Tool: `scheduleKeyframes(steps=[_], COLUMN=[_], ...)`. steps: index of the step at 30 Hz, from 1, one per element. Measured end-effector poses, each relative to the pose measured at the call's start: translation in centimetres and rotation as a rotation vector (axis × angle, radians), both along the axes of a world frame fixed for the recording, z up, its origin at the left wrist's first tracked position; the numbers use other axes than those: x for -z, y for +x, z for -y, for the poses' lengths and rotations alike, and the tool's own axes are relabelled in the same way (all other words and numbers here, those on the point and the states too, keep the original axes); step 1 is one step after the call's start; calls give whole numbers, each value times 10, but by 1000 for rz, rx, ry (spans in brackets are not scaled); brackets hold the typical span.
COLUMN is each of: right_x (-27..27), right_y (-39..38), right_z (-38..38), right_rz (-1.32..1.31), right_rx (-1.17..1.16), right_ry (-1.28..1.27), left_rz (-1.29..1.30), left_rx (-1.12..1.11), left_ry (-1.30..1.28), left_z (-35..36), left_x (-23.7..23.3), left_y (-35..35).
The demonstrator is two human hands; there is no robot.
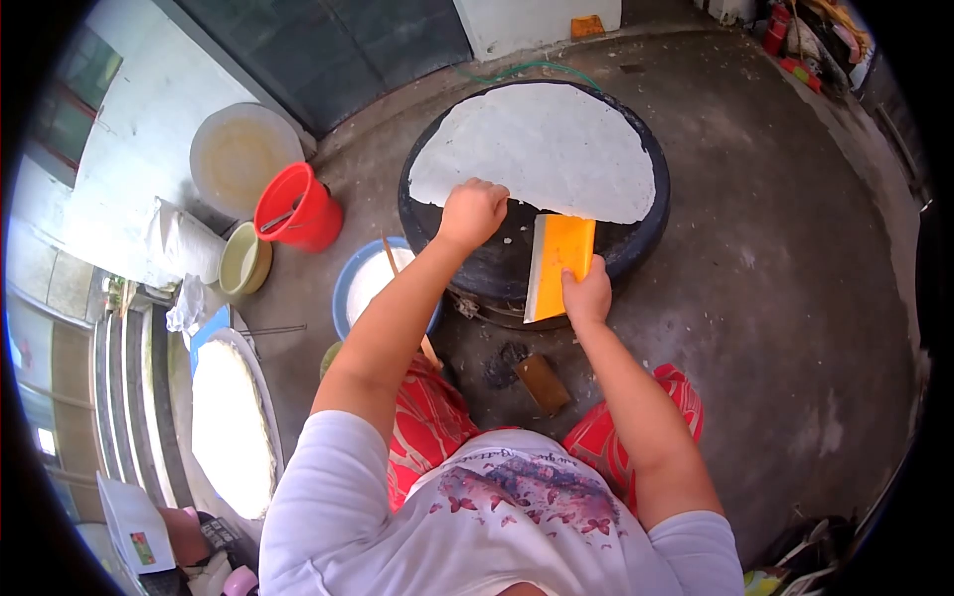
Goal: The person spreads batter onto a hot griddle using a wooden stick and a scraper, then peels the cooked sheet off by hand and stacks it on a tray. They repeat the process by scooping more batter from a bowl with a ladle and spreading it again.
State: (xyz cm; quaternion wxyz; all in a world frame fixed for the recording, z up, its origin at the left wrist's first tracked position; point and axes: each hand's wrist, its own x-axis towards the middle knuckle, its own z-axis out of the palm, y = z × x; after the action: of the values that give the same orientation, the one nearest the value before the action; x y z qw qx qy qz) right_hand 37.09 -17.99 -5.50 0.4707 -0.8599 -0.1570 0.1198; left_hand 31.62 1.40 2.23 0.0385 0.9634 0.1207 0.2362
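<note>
A thin white pancake point(542, 144) covers the far part of a round black griddle point(636, 243), whose near part shows dark and bare with a few white specks. My left hand point(475, 212) is closed at the pancake's near left edge, pinching it between the fingers. In my right hand point(586, 293) is a yellow scraper point(566, 253) with a pale straight blade along its left side. The scraper stands over the near rim of the griddle, its top end close to the pancake's near edge.
Left of the griddle stand a blue basin point(346, 288) of white contents with a stick across it, a red bucket point(308, 214) and a greenish basin point(245, 260). A pile of white sheets point(231, 427) lies further left. A brown block point(543, 384) sits on the floor before me.
</note>
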Motion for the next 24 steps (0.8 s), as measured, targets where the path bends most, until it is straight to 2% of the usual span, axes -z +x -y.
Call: scheduleKeyframes(steps=[4, 5, 9, 12, 16, 17, 19, 24], right_x=[-3, -2, 2, 8, -48, -57, -61, -57], right_y=[-5, -6, -2, -5, -28, -32, -35, -35], right_z=[1, 0, 0, 3, 16, 19, 24, 31], right_rz=[24, 46, 1, -163, 96, 129, 123, 160], right_rx=[-145, -57, -47, -544, -1050, -1105, -1137, -1139], right_ry=[-30, -41, 8, -47, -425, -501, -536, -615], left_rz=[82, 82, 89, 103, 77, 77, -102, -122], left_rx=[31, 32, 49, 50, 65, 65, 93, 138], left_ry=[9, 11, 6, -2, -4, -5, 2, 87], left_z=[-1, -1, -1, -1, 1, 3, 10, 30], left_x=[6, 7, 7, 9, 11, 13, 19, 61], left_y=[2, 2, 0, 0, -8, -13, -27, -65])
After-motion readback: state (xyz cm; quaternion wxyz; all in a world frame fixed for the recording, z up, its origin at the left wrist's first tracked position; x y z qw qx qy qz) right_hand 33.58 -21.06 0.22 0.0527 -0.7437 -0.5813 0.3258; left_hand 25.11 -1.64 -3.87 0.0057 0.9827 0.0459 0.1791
